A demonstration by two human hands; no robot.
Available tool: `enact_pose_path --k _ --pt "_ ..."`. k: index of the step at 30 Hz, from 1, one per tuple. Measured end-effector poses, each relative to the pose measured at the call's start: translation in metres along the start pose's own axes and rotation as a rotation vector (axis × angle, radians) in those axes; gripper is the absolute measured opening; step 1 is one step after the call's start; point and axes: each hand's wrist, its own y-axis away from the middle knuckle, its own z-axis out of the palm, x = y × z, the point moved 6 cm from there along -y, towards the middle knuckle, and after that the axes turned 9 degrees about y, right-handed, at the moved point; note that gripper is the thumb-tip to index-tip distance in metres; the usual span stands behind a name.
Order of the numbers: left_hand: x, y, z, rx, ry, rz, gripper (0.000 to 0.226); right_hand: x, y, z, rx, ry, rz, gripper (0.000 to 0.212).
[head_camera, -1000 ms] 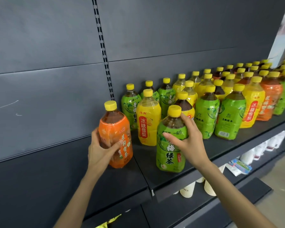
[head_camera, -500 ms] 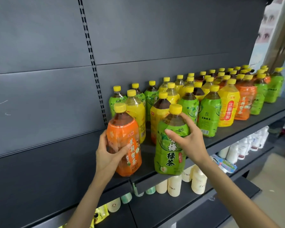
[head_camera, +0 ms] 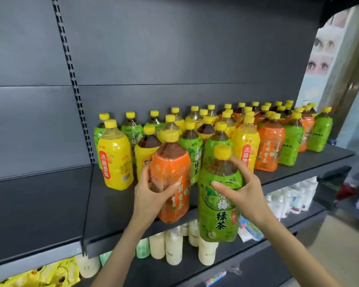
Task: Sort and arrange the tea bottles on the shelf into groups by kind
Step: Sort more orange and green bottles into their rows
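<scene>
At the front edge of the shelf, left portion:

1. Yellow-label bottle: stands near the left end, untouched.
2. Orange-label bottle: at the front edge. The left hand is wrapped round its middle, thumb across the label. Whether the base rests on the shelf cannot be told.
3. Green-label bottle: held in front of the shelf edge, base below shelf level. The right hand is curled round the shoulder under the cap.
4. Mixed rows behind and rightward: green, yellow and orange bottles, upright, close-packed.

Handling, judged: the bottles are full, so heavy. The plastic wall likely gives a little and the shrink label is probably slick. Best taken at the shoulder or middle, not by the cap alone.
</scene>
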Motion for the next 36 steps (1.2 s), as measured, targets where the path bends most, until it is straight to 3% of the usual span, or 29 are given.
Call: enact_pose_path --k 7,11,14,19,23,25,31,36 --pt "-0.022 -0.023 0.031 0.023 -0.169 -0.044 0.085 0.030 0.003 -0.029 -0.043 -0.025 0.041 0.064" --pt "-0.022 -0.035 0.027 0.051 -0.418 0.009 0.074 0.033 0.001 -0.028 -0.041 -0.048 0.042 0.061" --pt "-0.023 -0.036 0.029 0.062 -0.470 -0.017 0.088 0.034 0.000 -0.022 -0.053 -0.056 0.042 0.059" --pt "-0.026 -0.025 0.030 0.100 -0.347 -0.032 0.093 0.036 -0.002 -0.012 -0.077 -0.067 0.053 0.057" --pt "-0.015 -0.009 0.027 0.169 -0.386 0.084 0.075 0.033 -0.002 -0.003 -0.088 -0.094 0.044 0.056" --pt "-0.010 0.011 0.033 0.126 -0.335 0.099 0.066 0.032 -0.001 0.002 -0.081 -0.104 0.035 0.058" --pt "-0.008 0.064 0.054 -0.241 -0.057 -0.162 0.090 0.024 -0.004 0.025 -0.143 -0.167 0.067 0.054" --pt "-0.012 0.079 0.036 -0.227 -0.035 -0.305 0.085 0.000 -0.002 0.056 -0.274 -0.243 0.055 0.059"
